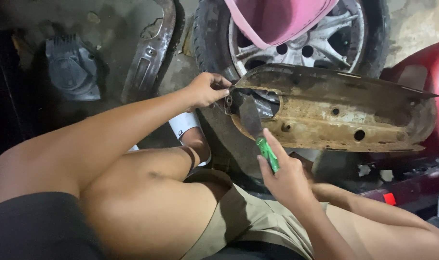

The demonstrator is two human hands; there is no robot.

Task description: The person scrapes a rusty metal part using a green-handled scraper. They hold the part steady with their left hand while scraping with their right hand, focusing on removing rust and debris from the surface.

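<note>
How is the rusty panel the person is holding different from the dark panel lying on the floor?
The rusty panel is brown-orange and mud-caked; the dark panel looks grey-black. The rusty panel is held up by the left hand while the right hand presses a green-handled scraper against it; the dark panel lies untouched on the floor. The rusty panel stretches sideways; the dark one runs up and down. Both are long, curved and dirty.
</note>
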